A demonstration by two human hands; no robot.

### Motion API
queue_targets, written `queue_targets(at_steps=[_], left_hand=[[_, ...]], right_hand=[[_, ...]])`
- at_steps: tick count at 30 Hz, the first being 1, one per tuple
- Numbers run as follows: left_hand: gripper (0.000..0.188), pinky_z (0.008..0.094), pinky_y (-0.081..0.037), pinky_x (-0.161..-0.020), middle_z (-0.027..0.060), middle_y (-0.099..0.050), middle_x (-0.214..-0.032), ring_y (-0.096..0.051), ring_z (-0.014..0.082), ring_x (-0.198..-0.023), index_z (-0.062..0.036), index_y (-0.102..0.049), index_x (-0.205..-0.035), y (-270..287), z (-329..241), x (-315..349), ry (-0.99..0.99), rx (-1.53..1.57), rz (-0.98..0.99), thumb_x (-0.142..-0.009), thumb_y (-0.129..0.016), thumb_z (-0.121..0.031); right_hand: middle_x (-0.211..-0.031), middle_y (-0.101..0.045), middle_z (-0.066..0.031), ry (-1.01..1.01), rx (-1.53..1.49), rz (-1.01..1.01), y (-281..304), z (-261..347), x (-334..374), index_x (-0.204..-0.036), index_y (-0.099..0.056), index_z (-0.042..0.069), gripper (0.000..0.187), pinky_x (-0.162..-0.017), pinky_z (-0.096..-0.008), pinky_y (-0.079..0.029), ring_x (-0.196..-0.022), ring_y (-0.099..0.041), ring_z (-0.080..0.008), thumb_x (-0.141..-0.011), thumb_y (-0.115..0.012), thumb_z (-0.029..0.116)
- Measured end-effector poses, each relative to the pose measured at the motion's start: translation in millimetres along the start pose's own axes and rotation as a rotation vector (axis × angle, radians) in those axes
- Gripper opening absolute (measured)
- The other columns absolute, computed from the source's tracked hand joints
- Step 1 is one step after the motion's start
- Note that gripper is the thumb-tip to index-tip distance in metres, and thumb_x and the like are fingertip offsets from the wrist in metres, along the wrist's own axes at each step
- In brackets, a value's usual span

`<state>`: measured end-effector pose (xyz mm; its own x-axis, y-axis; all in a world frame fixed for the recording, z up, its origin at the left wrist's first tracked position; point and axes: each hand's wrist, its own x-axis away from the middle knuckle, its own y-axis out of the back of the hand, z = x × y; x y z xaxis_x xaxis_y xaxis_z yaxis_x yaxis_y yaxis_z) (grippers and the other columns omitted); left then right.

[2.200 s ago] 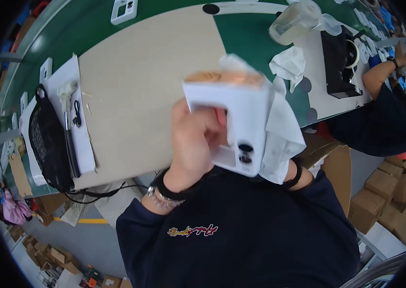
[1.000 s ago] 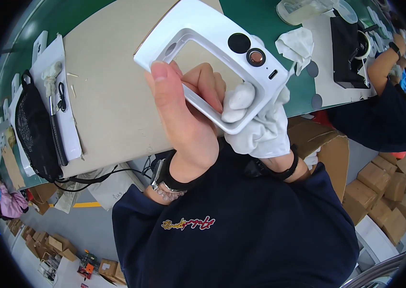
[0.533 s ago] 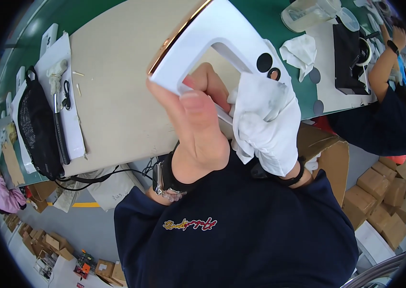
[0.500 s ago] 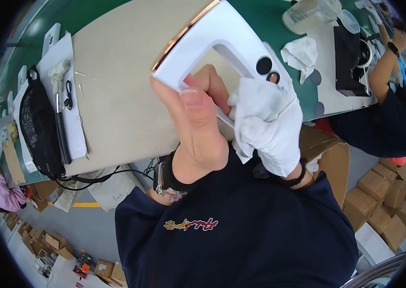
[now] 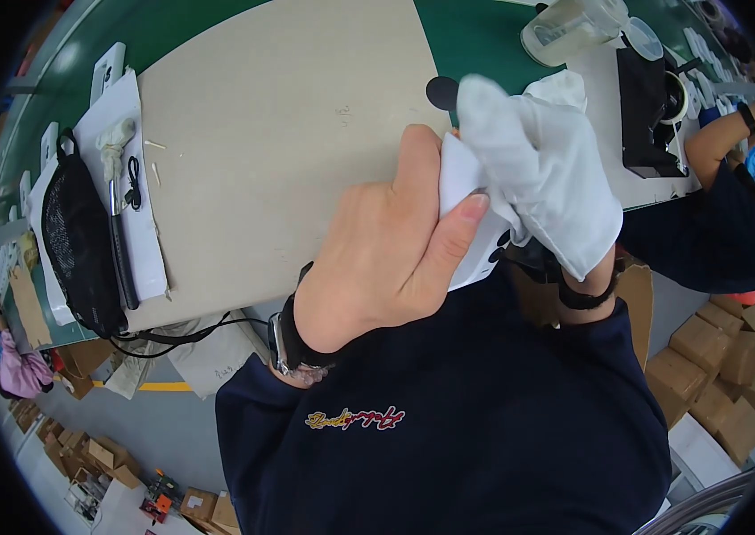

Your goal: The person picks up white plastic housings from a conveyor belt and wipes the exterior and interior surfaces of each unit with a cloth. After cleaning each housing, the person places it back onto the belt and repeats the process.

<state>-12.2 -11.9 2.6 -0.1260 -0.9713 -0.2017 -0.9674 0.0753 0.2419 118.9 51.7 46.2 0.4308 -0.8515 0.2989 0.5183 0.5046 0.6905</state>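
Observation:
A white handheld appliance (image 5: 459, 174) is tilted in front of my chest, mostly covered by my hands. Dark round spots show on its lower right part. My bare left hand (image 5: 382, 245) is closed around it, thumb lying along the near side. My right hand (image 5: 542, 174), in a white glove, presses against the upper right of the appliance with bent fingers. A fold of white cloth (image 5: 509, 212) shows under those fingers, though glove and cloth are hard to tell apart. The appliance's copper-coloured edge and handle opening are mostly hidden.
A beige board (image 5: 252, 160) covers the green table. On the left lie a black mesh pouch (image 5: 78, 236), a brush (image 5: 116, 223) and a short cable (image 5: 133, 183). A black disc (image 5: 441, 93), clear jar (image 5: 569, 31) and black holder (image 5: 645, 116) sit beyond. A co-worker's arm (image 5: 721, 138) is at right.
The appliance has been turned and lowered toward my chest, hiding its handle opening. My left hand has rolled over so its back faces up. My gloved right hand has moved up and right.

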Motion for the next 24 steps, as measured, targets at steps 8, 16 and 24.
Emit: queue_targets(at_steps=[8,16,24], left_hand=[[0.038,0.0414,-0.038,-0.046,0.0192,-0.050,-0.054,-0.049,0.0379,-0.049,0.0087,-0.032,-0.095,-4.5,5.8,-0.3,0.087,-0.346,0.192,-0.065,-0.048,-0.010],[0.033,0.0321,-0.034,-0.048,0.0141,-0.044,-0.059,-0.042,0.0247,-0.049,0.0028,-0.040,-0.094,1.6,7.6,-2.2,0.203,0.146,0.058,-0.063,-0.041,-0.008],[0.033,0.0245,-0.030,-0.049,0.0044,-0.039,-0.063,-0.031,0.0118,-0.055,0.0018,-0.041,-0.094,-5.7,5.4,-1.5,0.486,0.495,0.002,-0.063,-0.037,-0.008]], right_hand=[[-0.048,-0.051,-0.0048,0.478,0.557,-0.350,-20.7,-10.3,-15.1,-0.078,-0.058,0.002,0.035,-0.041,-0.0317,-0.039,-0.044,-0.051,-0.0242,-0.083,-0.043,0.033],[-0.081,-0.057,-0.0069,0.507,-0.154,-0.062,-11.9,-45.2,-19.4,-0.112,-0.045,0.006,0.032,-0.062,-0.0248,-0.044,-0.070,-0.055,-0.0155,-0.081,-0.046,0.015],[-0.062,-0.056,-0.0085,-0.238,-1.660,-0.058,-44.9,-25.0,4.2,-0.106,-0.050,0.001,0.057,-0.043,-0.0245,-0.045,-0.043,-0.053,-0.0195,-0.085,-0.027,0.049]])
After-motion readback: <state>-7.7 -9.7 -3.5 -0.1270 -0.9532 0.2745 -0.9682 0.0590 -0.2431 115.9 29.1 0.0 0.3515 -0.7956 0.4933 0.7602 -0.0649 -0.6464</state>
